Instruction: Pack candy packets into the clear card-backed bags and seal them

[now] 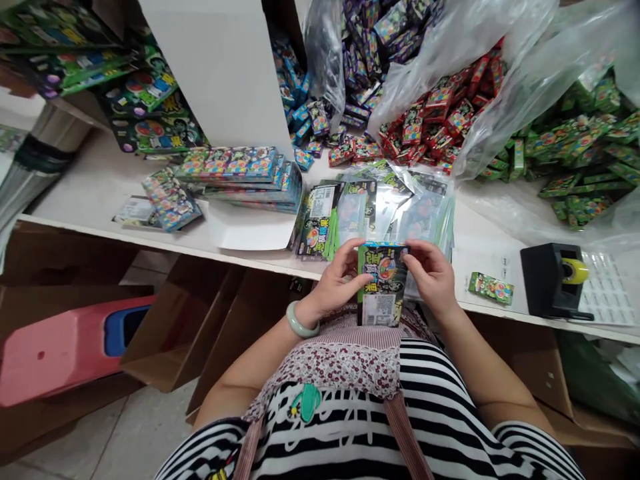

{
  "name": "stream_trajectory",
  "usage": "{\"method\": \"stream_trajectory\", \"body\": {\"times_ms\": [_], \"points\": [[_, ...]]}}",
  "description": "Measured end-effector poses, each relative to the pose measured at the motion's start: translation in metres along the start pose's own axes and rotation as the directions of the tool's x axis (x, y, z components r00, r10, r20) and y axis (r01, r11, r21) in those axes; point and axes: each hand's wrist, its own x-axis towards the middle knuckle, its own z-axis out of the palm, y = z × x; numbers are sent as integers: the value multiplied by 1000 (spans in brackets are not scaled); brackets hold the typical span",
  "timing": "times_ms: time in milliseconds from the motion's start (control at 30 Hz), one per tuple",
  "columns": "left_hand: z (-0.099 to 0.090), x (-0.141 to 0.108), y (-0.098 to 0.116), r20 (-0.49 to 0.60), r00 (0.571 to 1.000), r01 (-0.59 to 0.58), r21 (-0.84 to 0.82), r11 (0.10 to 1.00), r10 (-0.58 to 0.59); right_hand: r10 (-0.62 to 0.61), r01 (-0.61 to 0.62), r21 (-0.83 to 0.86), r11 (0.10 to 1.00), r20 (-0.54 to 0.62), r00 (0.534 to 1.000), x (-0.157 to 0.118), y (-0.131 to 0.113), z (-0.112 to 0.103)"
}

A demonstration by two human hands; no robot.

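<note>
I see the black candy packet (383, 287) between the left hand (337, 281), gripping one side, and the right hand (434, 277), pinching the opposite upper corner (pale green bangle (299, 327), left wrist).

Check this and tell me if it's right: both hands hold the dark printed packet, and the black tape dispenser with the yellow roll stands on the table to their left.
The side is wrong: in the head view the black tape dispenser stands right of both the left hand and right hand, which do hold the dark printed packet.
</note>
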Motion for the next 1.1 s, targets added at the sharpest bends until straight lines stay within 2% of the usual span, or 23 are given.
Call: {"method": "stream_trajectory", "body": {"times_ms": [100,200,333,433,533,633,700,833,933,1100], "points": [[2,9,4,-91,992,-87,13,996,88,-19,20,-14,1000,104,994,11,-9,-8],[6,22,12,-230,958,-181,-21,983,171,-38,33,34,999,159,987,25,-19,-14],[6,34,20,-322,935,-193,-110,975,149,10,-29,97,995,192,981,35,-30,-15],[2,34,24,-279,949,-169,-72,983,143,-39,44,-15,999,266,963,36,-39,-15],[0,36,32,-255,955,-165,-25,986,154,-71,91,-58,994,275,959,38,-46,-13],[0,43,43,-272,958,-106,-30,994,94,23,-17,-26,1000,257,966,46,-52,-9],[-1,48,49,-264,964,-44,-31,999,34,92,-95,-3,995,288,953,52,-55,-7],[-5,51,53,-201,979,9,-40,999,-16,131,-131,-25,991,381,915,57,-61,-9],[-13,46,51,-100,995,-31,-57,998,25,81,-59,-65,996,422,903,52,-63,-13],[-28,39,52,58,992,-113,-6,994,113,-127,179,-81,981,431,893,40,-59,-17]]}}
